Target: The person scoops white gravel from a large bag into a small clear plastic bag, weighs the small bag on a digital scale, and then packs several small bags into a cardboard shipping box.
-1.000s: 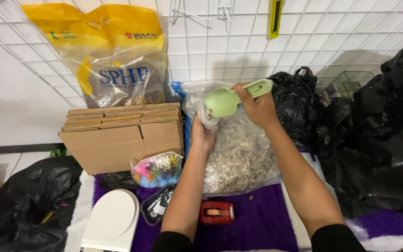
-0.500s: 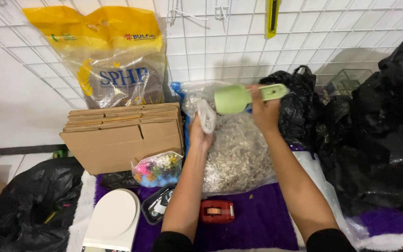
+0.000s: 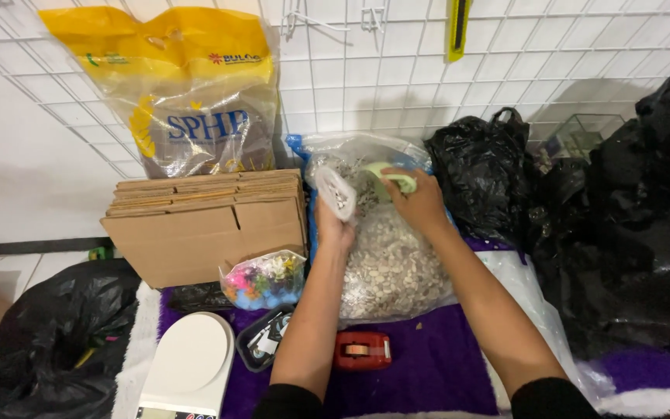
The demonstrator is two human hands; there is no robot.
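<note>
My left hand (image 3: 334, 226) holds up a small clear pouch (image 3: 336, 193) with some pale pebbles in it, in front of a large clear bag of pale pebbles (image 3: 385, 256). My right hand (image 3: 420, 203) grips a light green plastic scoop (image 3: 394, 178) whose bowl is pushed down inside the big bag's open top, mostly hidden behind the plastic. Both hands are close together at the bag's mouth.
A stack of flat cardboard boxes (image 3: 203, 225) and a yellow-topped sack (image 3: 188, 93) stand at left. A bag of coloured bits (image 3: 264, 279), a white scale (image 3: 189, 365), a red tape dispenser (image 3: 360, 351) and a small black tray (image 3: 260, 341) lie near. Black bags (image 3: 622, 209) fill the right.
My right hand has brought the green scoop down from above the small pouch and into the big bag of pebbles. My left hand has kept the pouch in place.
</note>
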